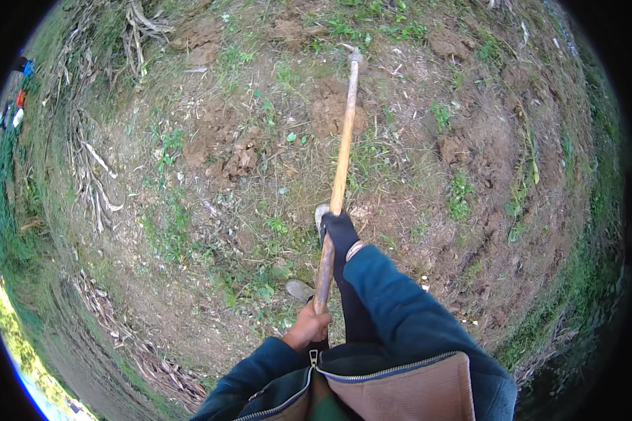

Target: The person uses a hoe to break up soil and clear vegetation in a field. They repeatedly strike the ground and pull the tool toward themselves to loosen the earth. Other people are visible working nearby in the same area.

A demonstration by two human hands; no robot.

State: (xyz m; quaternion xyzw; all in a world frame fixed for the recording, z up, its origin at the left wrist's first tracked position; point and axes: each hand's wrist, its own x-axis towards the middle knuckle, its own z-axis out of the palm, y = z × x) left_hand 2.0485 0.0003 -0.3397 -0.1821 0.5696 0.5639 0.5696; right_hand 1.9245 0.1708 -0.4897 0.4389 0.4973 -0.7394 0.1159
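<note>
My right hand (340, 231), in a dark glove, is closed around the middle of a long wooden handle (343, 163). Bare, my left hand (309, 324) grips the handle's lower end close to my body. The handle runs away from me to a metal digging head (354, 53) with a narrow point to the left; whether it is a hoe or a pick I cannot tell. That head is at or just above the soil, beyond a patch of loosened brown earth (329, 108). One shoe (321, 214) shows partly behind my gloved hand, the other shoe (298, 289) farther back.
Broken clods (239, 160) and green weeds (458, 194) dot the ground. Dry stalks (92, 173) lie to the left, with a heap of dead leaves (158, 368) at lower left. Small coloured objects (20, 98) appear at the far left rim. Denser grass (553, 294) borders the right.
</note>
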